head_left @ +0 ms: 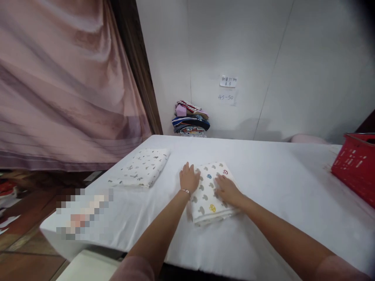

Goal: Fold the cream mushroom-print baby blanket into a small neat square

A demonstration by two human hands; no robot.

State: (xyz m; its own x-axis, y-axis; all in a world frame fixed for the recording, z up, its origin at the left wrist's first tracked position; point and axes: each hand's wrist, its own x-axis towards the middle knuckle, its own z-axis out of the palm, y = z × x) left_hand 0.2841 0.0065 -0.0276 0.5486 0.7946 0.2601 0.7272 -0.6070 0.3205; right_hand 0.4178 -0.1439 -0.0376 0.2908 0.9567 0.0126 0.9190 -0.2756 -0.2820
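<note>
A folded white cloth (209,195) printed with grey, yellow, blue and red mushrooms lies on the white-covered table (258,168) in front of me. My left hand (189,178) rests at the cloth's left edge, fingers stretched out and a thin bracelet at the wrist. On the cloth's right part lies my right hand (229,190), its fingers extended over the fabric. Neither hand grips anything. To the left, a second folded white cloth (143,168) with small dark prints lies flat on the table, apart from both hands.
A red plastic basket (356,166) stands at the table's right end. Behind the far edge is a stack of folded fabrics (190,119) against the wall. A pink curtain (67,86) hangs at left. Paper signs (226,97) are on the wall. A blurred patch covers something at front left.
</note>
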